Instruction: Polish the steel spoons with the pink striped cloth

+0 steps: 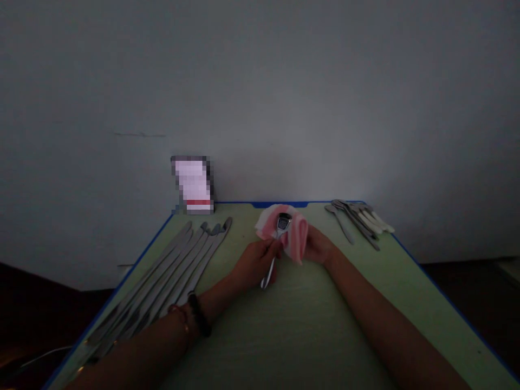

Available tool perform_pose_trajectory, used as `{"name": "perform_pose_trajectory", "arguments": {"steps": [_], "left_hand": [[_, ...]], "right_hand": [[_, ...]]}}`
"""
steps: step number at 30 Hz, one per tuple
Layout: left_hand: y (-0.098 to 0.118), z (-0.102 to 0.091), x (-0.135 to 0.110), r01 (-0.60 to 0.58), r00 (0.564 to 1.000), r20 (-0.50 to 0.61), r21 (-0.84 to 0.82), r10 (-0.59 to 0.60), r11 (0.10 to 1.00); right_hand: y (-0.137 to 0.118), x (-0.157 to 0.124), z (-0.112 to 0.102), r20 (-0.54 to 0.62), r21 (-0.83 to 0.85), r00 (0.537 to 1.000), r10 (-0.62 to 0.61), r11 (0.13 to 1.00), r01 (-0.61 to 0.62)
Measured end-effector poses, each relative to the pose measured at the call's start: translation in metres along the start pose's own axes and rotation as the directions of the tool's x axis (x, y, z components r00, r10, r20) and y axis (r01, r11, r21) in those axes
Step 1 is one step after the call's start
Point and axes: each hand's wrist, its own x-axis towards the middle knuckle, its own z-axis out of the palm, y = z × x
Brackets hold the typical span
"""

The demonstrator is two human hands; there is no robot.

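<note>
My left hand (255,262) is closed around the handle of a metal spoon (266,277), whose bowl points away from me and up. Behind the bowl lies a pink and white striped cloth (298,238). My right hand (318,246) grips that cloth from its right side, with the fingers mostly hidden behind the fabric. The cloth touches the spoon's bowl and is folded over at the right. Both hands are over the middle of the table, toward its far edge.
Several long metal utensils (162,279) lie side by side on the left of the green table (300,336). Several spoons (357,222), some with pale handles, lie at the far right. A blurred upright screen (194,184) stands at the back left, before the wall (276,97).
</note>
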Motion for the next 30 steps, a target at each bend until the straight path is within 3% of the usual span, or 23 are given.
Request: {"name": "perform_pose_trajectory", "arguments": {"steps": [3,7,12,18,22,24,30], "left_hand": [[-0.004,0.002,0.003,-0.035,0.999,0.004,0.048,0.034,0.998],[-0.006,0.004,0.001,-0.074,0.995,0.075,0.056,0.07,0.996],[-0.002,0.0,-0.004,-0.217,0.964,0.165,0.041,0.208,0.975],[-0.001,-0.003,-0.004,-0.111,0.984,0.146,0.039,0.104,0.993],[-0.003,-0.001,-0.004,-0.061,0.987,0.144,-0.04,0.066,0.997],[-0.004,0.0,-0.004,-0.043,0.989,0.14,-0.052,0.05,0.998],[0.0,0.002,-0.003,-0.027,0.999,0.045,0.045,0.025,0.999]], "right_hand": [[0.009,0.001,0.0,-0.031,0.151,0.999,-0.021,0.988,0.025],[0.014,0.009,0.005,-0.173,0.212,0.982,-0.073,0.971,0.109],[0.012,0.017,0.006,-0.298,0.295,0.952,-0.071,0.942,0.163],[0.004,0.017,0.003,-0.33,0.368,0.943,0.035,0.925,0.095],[-0.001,0.009,0.003,-0.234,0.435,0.971,0.051,0.899,0.058],[0.0,0.009,0.005,-0.198,0.409,0.98,0.01,0.909,0.074],[0.011,0.016,0.009,-0.289,0.165,0.954,-0.078,0.978,0.13]]}}
